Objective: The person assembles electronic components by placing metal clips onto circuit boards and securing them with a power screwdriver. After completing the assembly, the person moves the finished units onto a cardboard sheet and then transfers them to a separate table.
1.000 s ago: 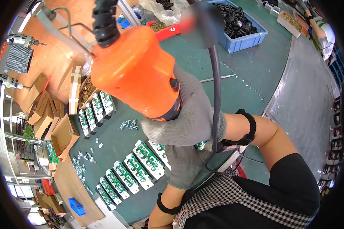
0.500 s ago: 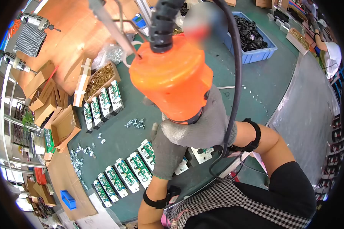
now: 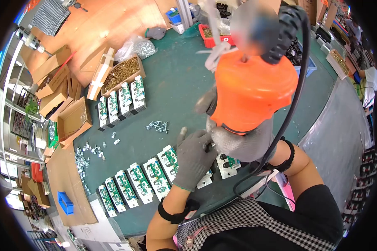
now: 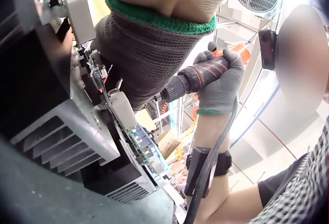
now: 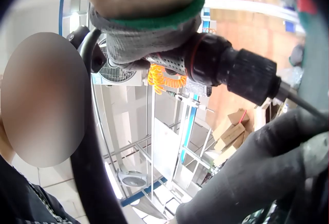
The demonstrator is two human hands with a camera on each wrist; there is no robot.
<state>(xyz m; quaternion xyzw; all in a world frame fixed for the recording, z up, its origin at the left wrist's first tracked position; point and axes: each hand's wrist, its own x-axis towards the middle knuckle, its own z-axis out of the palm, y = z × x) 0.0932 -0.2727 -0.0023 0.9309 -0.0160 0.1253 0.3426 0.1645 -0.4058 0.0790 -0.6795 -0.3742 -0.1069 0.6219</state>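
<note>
In the head view my gloved right hand (image 3: 247, 142) grips an orange-topped electric screwdriver (image 3: 255, 92). Its black chuck (image 5: 252, 75) and thin metal bit (image 5: 303, 100) point toward my left hand in the right wrist view. My gloved left hand (image 3: 194, 159) lies over the row of green circuit boards on white plates (image 3: 157, 175), fingertips close to the bit's end. I cannot tell whether those fingers pinch anything. Finned metal heat sinks (image 4: 67, 142) stand under the boards in the left wrist view. Another board (image 3: 228, 165) shows below my right hand.
Several boards on heat sinks (image 3: 125, 98) stand farther back, beside a carton of brass-coloured parts (image 3: 121, 75). Loose screws (image 3: 157, 126) lie mid-table, and small metal pieces (image 3: 83, 161) near the left edge. The tool's black cable (image 3: 299, 92) loops past my right forearm.
The electric screwdriver and my right hand have moved rightward over the table. My left hand, partly covered before, now shows beside them. The head view has shifted too.
</note>
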